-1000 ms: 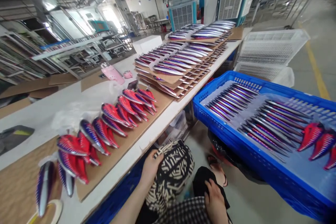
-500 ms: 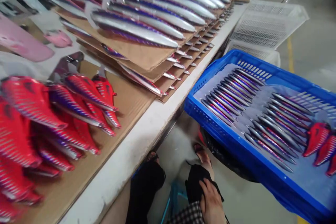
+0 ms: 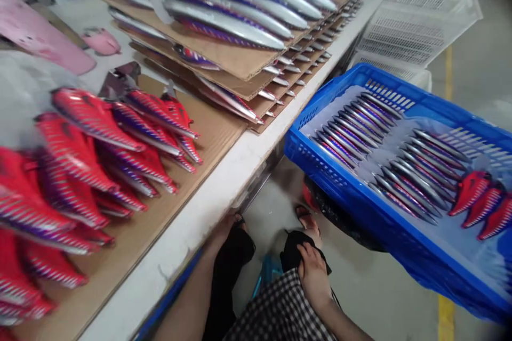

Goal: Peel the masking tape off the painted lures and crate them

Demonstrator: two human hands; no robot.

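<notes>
My right hand [image 3: 314,269] lies on the black cloth over my right knee, fingers stretched out and holding nothing. A bare limb [image 3: 192,293] runs under the table edge at lower left, possibly my left arm; I cannot make out my left hand's fingers. On the cardboard at left lies a heap of red fish-shaped lures [image 3: 76,154] with purple and silver stripes. Silver-and-purple lures [image 3: 236,21] lie in rows on stacked cardboard sheets [image 3: 240,64]. Right of my knees, a blue crate [image 3: 332,165] holds rows of slim silver lures [image 3: 420,186] and three red lures [image 3: 486,208].
The white table edge [image 3: 192,197] runs diagonally between the cardboard and my legs. White perforated baskets [image 3: 420,21] stand behind the crate. A black bag [image 3: 348,229] hangs below it. Pink objects [image 3: 48,32] lie at the far left of the table.
The view has shifted, so the red lures appear farther right and my right hand a little higher. My right hand stays on my knee. The lures appear undisturbed.
</notes>
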